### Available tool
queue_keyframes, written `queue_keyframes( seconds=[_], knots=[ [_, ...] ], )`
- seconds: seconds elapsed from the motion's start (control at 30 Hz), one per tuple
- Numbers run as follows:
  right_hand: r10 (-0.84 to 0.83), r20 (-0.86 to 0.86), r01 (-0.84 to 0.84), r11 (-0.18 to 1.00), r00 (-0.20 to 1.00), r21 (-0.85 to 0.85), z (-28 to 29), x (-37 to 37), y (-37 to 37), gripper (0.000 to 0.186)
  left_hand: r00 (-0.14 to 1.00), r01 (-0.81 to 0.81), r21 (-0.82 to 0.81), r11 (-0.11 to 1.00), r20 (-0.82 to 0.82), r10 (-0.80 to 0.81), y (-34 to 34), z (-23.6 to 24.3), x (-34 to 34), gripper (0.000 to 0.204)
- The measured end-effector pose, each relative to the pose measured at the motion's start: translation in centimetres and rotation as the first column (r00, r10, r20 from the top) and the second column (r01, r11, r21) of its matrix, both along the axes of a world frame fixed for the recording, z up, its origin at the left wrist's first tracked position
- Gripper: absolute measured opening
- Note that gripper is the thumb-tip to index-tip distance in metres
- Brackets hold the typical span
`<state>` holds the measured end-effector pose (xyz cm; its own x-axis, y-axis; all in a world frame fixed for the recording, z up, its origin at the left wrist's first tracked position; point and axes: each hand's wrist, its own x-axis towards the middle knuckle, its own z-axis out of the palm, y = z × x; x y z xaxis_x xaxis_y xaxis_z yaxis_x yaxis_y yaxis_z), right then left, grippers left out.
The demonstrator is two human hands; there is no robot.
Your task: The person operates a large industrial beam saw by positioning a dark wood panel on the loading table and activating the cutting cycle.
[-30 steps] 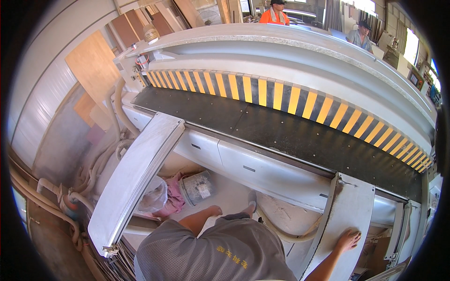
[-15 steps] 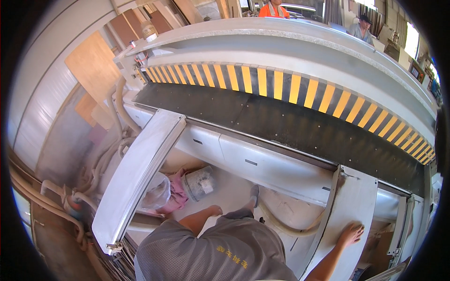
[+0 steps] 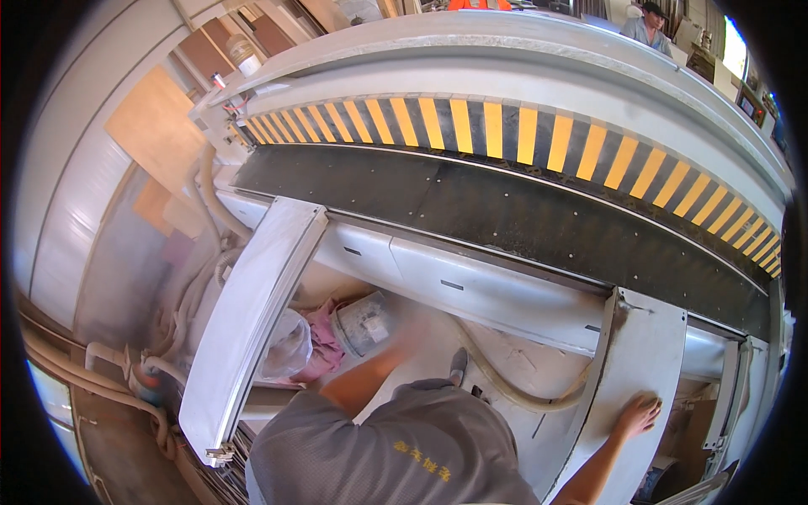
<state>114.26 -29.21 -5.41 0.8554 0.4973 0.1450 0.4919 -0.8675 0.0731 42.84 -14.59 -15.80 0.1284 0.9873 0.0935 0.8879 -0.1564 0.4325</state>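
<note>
My right hand (image 3: pixel 638 415) rests on the right white support arm (image 3: pixel 619 362) of a large machine, fingers curled slightly apart on its surface. My left hand (image 3: pixel 404 332) reaches forward below the machine, smeared by motion, near a grey bucket (image 3: pixel 360 324) and a pink cloth (image 3: pixel 321 353); its fingers and anything in them cannot be made out. Beyond both arms lies a long black bed with small studs (image 3: pixel 471 210), backed by a yellow-and-black striped guard (image 3: pixel 530 135). The left white support arm (image 3: pixel 241 320) runs toward me.
Pale hoses (image 3: pixel 206 194) run down the left, with another hose (image 3: pixel 522 396) on the floor. Boards (image 3: pixel 147 126) lean by the wall. Behind the machine are a person in grey (image 3: pixel 644 34) and a person in orange (image 3: pixel 480 4).
My left hand has moved forward and upward, becoming blurred. My right hand stays on the support arm. The machine sits higher in view, and a pale line now shows beneath the striped guard.
</note>
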Motion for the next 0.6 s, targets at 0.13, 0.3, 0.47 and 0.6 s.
queue_keyframes(
  seconds=[0.13, 0.3, 0.47, 0.6],
  knots=[
    [-0.076, 0.01, 0.076, 0.997, 0.997, -0.009, 0.0, 0.8, -2.5, 0.064, 0.942, 0.182, 0.228, 0.957, 0.238, -0.236, 6.5, 17.1, 9.7, 0.04],
    [-0.042, 0.125, 0.018, 0.982, 0.991, 0.189, -3.8, 2.6, -2.1, 0.064, 0.907, 0.279, 0.309, 0.909, 0.226, -0.355, 15.1, 19.1, 13.8, 0.049],
    [-0.012, 0.006, 0.011, 0.995, 1.0, 0.103, 1.3, -0.9, -2.0, 0.068, 0.824, 0.513, 0.336, 0.79, 0.065, -0.563, 24.8, 20.0, 20.7, 0.06],
    [-0.05, -0.047, 0.057, 0.985, 0.998, 0.16, 1.2, -0.6, -0.6, 0.066, 0.869, 0.494, 0.281, 0.823, -0.152, -0.47, 30.7, 19.2, 22.8, 0.068]
  ],
)
